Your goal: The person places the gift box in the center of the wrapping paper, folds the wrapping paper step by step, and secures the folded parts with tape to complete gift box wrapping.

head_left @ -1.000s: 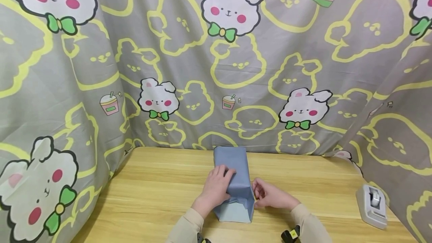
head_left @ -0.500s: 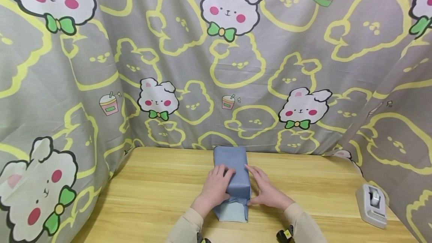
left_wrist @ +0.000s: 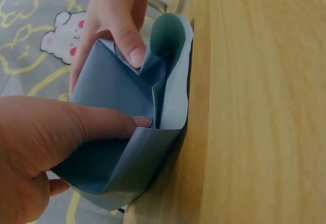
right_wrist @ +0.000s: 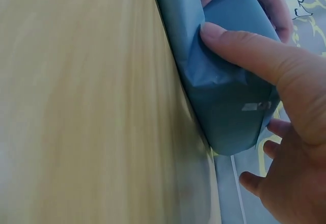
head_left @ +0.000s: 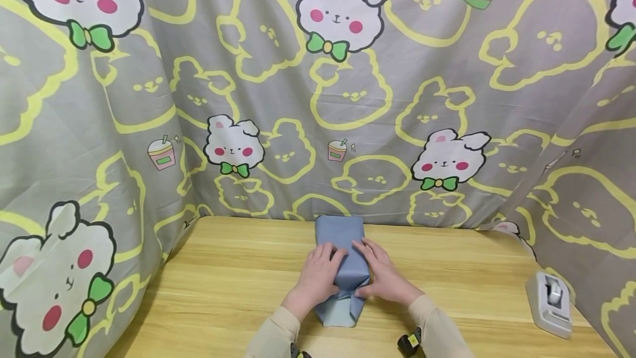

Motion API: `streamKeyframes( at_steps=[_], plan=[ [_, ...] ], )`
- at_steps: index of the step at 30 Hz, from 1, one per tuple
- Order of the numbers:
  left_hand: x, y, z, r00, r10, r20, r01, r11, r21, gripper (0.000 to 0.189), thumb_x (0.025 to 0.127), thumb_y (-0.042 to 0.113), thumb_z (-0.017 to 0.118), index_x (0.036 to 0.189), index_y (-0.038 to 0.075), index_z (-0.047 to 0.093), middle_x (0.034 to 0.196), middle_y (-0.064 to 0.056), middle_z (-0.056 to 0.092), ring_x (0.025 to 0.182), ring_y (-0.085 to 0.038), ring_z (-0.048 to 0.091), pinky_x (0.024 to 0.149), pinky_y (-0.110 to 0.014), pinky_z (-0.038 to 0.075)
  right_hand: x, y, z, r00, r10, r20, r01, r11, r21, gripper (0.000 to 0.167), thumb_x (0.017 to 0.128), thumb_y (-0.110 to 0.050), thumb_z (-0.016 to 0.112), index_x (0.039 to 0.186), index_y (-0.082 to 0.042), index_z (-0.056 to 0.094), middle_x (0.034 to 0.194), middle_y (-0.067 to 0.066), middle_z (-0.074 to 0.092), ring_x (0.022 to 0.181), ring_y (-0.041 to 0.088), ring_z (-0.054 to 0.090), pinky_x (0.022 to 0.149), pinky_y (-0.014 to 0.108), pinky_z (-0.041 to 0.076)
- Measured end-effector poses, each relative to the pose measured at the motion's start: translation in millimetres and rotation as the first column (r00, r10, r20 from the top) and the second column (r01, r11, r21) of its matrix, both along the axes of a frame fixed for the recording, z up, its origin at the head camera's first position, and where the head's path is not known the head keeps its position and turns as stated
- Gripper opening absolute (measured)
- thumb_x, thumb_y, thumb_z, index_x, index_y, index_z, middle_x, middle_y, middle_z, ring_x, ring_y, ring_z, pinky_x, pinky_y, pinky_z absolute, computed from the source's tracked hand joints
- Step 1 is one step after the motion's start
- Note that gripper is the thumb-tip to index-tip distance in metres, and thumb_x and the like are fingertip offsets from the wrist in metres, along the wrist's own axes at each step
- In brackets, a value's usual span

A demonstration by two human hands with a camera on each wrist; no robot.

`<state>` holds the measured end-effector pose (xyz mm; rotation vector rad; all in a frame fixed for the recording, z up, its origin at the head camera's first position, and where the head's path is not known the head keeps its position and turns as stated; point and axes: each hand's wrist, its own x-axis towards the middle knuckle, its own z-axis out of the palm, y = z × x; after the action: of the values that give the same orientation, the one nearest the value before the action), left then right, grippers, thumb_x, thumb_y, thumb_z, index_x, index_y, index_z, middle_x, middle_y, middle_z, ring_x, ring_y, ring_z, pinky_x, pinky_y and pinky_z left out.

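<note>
A box in blue-grey wrapping paper (head_left: pixel 340 231) lies lengthwise on the table, its near end unsealed. My left hand (head_left: pixel 316 278) holds it, fingers over the top and thumb (left_wrist: pixel 114 122) against the near end. My right hand (head_left: pixel 390 278) is at the box's right side, fingertips at the top edge. Its thumb (right_wrist: pixel 249 51) presses the right side of the paper inward at that end. A pale-lined bottom flap (head_left: pixel 338 314) sticks out toward me, and its right edge curls up in the left wrist view. A short strip of clear tape (right_wrist: pixel 254 106) shows on the wrapped side.
A grey-and-white tape dispenser (head_left: pixel 550 305) stands near the table's right edge. The wooden table (head_left: pixel 238 269) ends against a grey curtain (head_left: pixel 283 98) with rabbit prints, which also hangs at both sides.
My right hand has moved from the paper's right flap up along the box side, then inward, folding the right flap in. The bottom flap looks narrower. My left hand has stayed in place.
</note>
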<state>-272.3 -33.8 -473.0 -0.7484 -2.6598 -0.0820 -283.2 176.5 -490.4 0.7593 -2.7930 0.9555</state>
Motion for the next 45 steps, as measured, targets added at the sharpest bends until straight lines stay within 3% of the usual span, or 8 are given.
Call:
streamKeyframes(
  at_steps=[11, 18, 25, 28, 31, 34, 40, 45],
  plan=[
    [0.5, -1.3, -1.8, 1.0, -0.016, -0.012, 0.016, 1.0, -0.006, 0.083, 0.064, 0.039, 0.09, 0.134, 0.021, 0.048, 0.123, -0.003, 0.049, 0.113, -0.02, 0.048, 0.098, -0.04, 0.046, -4.7, -9.4, 0.4, 0.999, 0.023, -0.048, -0.022, 1.0, 0.021, 0.095, 0.07, -0.027, 0.088, 0.15, -0.017, 0.038, 0.161, 0.014, 0.022, 0.148, 0.041, 0.017, 0.11, 0.06, 0.034],
    [3.2, -1.8, 2.0, 0.999, -0.021, 0.042, 0.021, 1.0, 0.002, 0.084, 0.07, 0.059, 0.079, 0.138, 0.02, 0.047, 0.126, -0.004, 0.048, 0.115, -0.021, 0.047, 0.104, -0.041, 0.042, -4.3, -11.3, 0.9, 0.998, 0.018, -0.062, -0.017, 1.0, 0.016, 0.093, 0.069, -0.024, 0.088, 0.149, -0.015, 0.04, 0.16, 0.017, 0.024, 0.147, 0.043, 0.02, 0.109, 0.061, 0.035],
    [7.1, 3.0, 0.2, 0.999, 0.03, 0.014, -0.029, 0.996, -0.082, 0.099, 0.062, 0.069, 0.078, 0.14, 0.019, 0.043, 0.132, -0.008, 0.046, 0.121, -0.025, 0.046, 0.109, -0.041, 0.039, -4.5, -9.7, 2.5, 0.996, 0.047, -0.078, -0.043, 0.998, 0.054, 0.095, 0.071, -0.03, 0.087, 0.15, -0.014, 0.038, 0.16, 0.019, 0.023, 0.146, 0.046, 0.019, 0.108, 0.062, 0.035],
    [6.9, 4.3, -1.6, 0.999, 0.045, 0.006, -0.044, 0.994, -0.098, 0.1, 0.06, 0.067, 0.081, 0.14, 0.019, 0.043, 0.134, -0.009, 0.046, 0.123, -0.026, 0.045, 0.11, -0.042, 0.038, -5.2, -3.6, 6.8, 0.993, 0.121, -0.017, -0.121, 0.992, 0.024, 0.095, 0.073, -0.031, 0.085, 0.151, -0.013, 0.034, 0.161, 0.019, 0.018, 0.146, 0.048, 0.014, 0.108, 0.065, 0.033],
    [6.4, 4.7, -2.8, 0.999, 0.043, 0.015, -0.042, 0.996, -0.085, 0.1, 0.06, 0.066, 0.082, 0.139, 0.018, 0.043, 0.134, -0.009, 0.046, 0.124, -0.026, 0.045, 0.11, -0.042, 0.038, -5.5, 6.3, 12.4, 0.976, 0.204, 0.081, -0.2, 0.978, -0.051, 0.093, 0.075, -0.026, 0.083, 0.152, -0.013, 0.033, 0.163, 0.018, 0.011, 0.147, 0.048, 0.01, 0.109, 0.068, 0.027],
    [5.5, 4.4, -3.4, 0.999, 0.041, 0.033, -0.038, 0.997, -0.07, 0.098, 0.062, 0.065, 0.081, 0.14, 0.019, 0.043, 0.134, -0.009, 0.046, 0.124, -0.026, 0.044, 0.111, -0.042, 0.038, -6.2, 13.9, 15.0, 0.961, 0.239, 0.142, -0.227, 0.969, -0.1, 0.086, 0.078, -0.021, 0.081, 0.151, -0.016, 0.035, 0.164, 0.014, 0.01, 0.148, 0.045, 0.011, 0.11, 0.067, 0.025],
    [6.5, 6.6, -1.0, 0.997, 0.05, 0.052, -0.048, 0.998, -0.04, 0.092, 0.067, 0.068, 0.076, 0.139, 0.019, 0.044, 0.13, -0.008, 0.046, 0.122, -0.025, 0.045, 0.11, -0.042, 0.037, -7.2, 14.0, 11.1, 0.977, 0.194, 0.084, -0.189, 0.98, -0.061, 0.075, 0.081, -0.02, 0.078, 0.148, -0.021, 0.042, 0.162, 0.012, 0.02, 0.147, 0.041, 0.022, 0.11, 0.062, 0.031],
    [10.5, 12.8, 1.8, 0.997, 0.071, 0.022, -0.07, 0.997, -0.037, 0.093, 0.064, 0.071, 0.076, 0.133, 0.017, 0.046, 0.126, -0.008, 0.048, 0.121, -0.026, 0.046, 0.108, -0.045, 0.039, -3.8, 11.5, 10.6, 0.987, 0.153, 0.053, -0.15, 0.987, -0.064, 0.073, 0.08, -0.014, 0.079, 0.145, -0.02, 0.046, 0.161, 0.012, 0.026, 0.146, 0.04, 0.025, 0.11, 0.061, 0.032]
  ],
)
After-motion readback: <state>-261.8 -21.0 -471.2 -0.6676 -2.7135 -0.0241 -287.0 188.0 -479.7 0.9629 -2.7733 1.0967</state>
